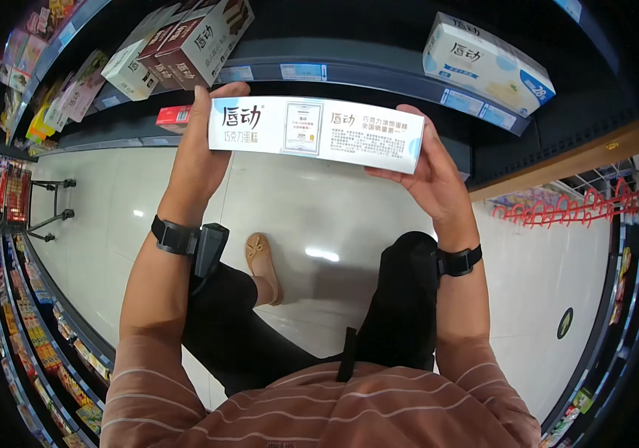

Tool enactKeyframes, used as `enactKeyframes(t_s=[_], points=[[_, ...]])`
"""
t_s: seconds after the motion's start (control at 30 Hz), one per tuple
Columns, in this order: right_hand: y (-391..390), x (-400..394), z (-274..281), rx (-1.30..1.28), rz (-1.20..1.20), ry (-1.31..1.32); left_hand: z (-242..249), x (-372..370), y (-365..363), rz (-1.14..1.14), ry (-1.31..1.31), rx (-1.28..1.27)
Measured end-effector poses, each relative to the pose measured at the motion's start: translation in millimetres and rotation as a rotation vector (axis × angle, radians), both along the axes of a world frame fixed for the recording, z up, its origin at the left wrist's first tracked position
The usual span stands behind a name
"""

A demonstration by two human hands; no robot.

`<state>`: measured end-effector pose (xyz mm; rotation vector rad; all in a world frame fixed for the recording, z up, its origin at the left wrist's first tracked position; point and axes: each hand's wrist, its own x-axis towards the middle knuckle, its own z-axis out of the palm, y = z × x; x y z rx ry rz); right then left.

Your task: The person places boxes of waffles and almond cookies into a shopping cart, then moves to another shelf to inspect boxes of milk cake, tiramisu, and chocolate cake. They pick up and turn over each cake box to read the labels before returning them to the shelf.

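Between my two hands is a long white cake box [316, 131] with dark Chinese lettering and pale blue patches, one long printed face turned up to me. My left hand [206, 131] grips its left end, thumb at the near top corner and fingers partly hidden behind. At the other end my right hand [435, 164] closes on the box, with fingers under its lower edge. The box is held level in front of the shelf edge [357, 75], over the floor. A similar white and blue box [484, 63] stands on the shelf to the right.
Brown boxes [198, 45] and a white box [136, 63] stand at the shelf's left. A red box [174, 118] sits on a lower level. Red hooks [573, 207] stick out at the right. A shopping cart [13, 194] is at far left, above stocked shelves [32, 328].
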<state>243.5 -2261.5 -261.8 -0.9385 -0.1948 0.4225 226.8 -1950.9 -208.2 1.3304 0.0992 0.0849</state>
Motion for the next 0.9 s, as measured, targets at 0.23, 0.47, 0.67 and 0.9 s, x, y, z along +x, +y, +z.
enactKeyframes(t_s=[0.23,0.47,0.67,0.9], points=[[-6,0,4,-0.098,-0.030,-0.009,1,0,-7,0.008,-0.022,-0.137],[-6,1,13,-0.175,-0.078,-0.042,-4,-1,-4,-0.062,0.080,-0.198],[-5,0,4,-0.227,-0.110,-0.054,-4,-3,-5,-0.084,0.055,-0.067],[-14,-4,10,-0.277,-0.140,-0.191,-2,-4,2,-0.141,0.075,0.142]])
